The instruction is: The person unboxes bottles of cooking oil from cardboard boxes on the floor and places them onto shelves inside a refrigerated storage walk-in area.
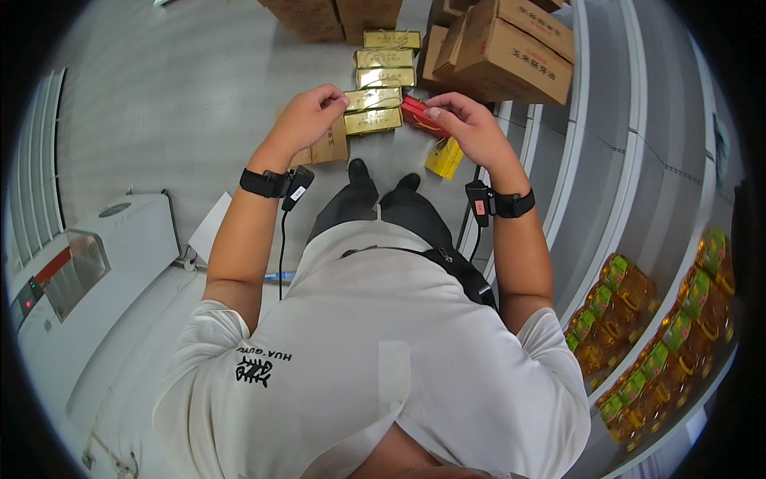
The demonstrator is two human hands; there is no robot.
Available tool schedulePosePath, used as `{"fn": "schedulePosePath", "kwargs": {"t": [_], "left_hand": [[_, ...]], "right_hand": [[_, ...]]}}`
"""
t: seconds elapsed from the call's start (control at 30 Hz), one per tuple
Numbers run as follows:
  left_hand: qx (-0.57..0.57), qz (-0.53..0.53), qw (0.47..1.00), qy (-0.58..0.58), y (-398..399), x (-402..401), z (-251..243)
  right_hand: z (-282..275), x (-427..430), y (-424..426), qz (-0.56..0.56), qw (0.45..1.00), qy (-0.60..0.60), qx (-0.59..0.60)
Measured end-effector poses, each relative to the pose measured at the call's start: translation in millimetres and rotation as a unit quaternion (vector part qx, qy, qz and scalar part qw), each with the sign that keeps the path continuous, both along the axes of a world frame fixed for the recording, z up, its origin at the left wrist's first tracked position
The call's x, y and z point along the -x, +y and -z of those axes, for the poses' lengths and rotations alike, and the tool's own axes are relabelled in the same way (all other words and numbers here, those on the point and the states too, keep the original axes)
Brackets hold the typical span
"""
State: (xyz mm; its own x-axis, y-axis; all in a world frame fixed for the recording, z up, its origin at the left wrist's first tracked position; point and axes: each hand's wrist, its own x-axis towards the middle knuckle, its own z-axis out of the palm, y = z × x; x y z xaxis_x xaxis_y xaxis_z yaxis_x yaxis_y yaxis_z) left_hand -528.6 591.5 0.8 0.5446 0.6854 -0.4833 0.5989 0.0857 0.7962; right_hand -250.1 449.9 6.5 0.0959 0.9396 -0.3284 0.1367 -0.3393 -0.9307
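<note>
My left hand [311,117] is raised with its fingers curled and the thumb close to them. No object shows in it, and I cannot tell whether the fingertips touch. Below its fingertips, several gold gift boxes [374,121] with cord handles stand in a row on the floor. My right hand [465,126] hovers to the right, fingers bent and apart from the thumb, holding nothing. It partly covers a red box [416,114]. Closer to my feet sits a yellow box [444,158] with a cord. Both wrists carry black straps with small cabled devices.
Cardboard cartons [514,57] are stacked at the upper right, with more cartons [335,18] at the top. A low carton [329,143] lies by my left foot. Grey shelving [589,179] runs along the right, holding oil bottles [664,353]. A white machine [131,239] stands left.
</note>
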Motion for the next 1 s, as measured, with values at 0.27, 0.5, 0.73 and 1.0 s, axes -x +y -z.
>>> {"fn": "schedulePosePath", "kwargs": {"t": [0.27, 0.5, 0.73, 1.0], "left_hand": [[-0.009, -0.039, 0.996, 0.077, -9, 34, 118], [0.040, -0.074, 0.984, 0.155, -37, 61, 203], [0.096, -0.123, 0.966, 0.204, -51, 114, 297], [0.050, -0.144, 0.954, 0.258, -39, 187, 456]], "right_hand": [[115, 3, 33, -0.099, 0.990, 0.041, 0.094], [209, 46, 65, -0.173, 0.973, 0.024, 0.152], [289, 119, 91, -0.200, 0.959, 0.022, 0.199], [460, 224, 92, -0.175, 0.964, 0.009, 0.200]]}}
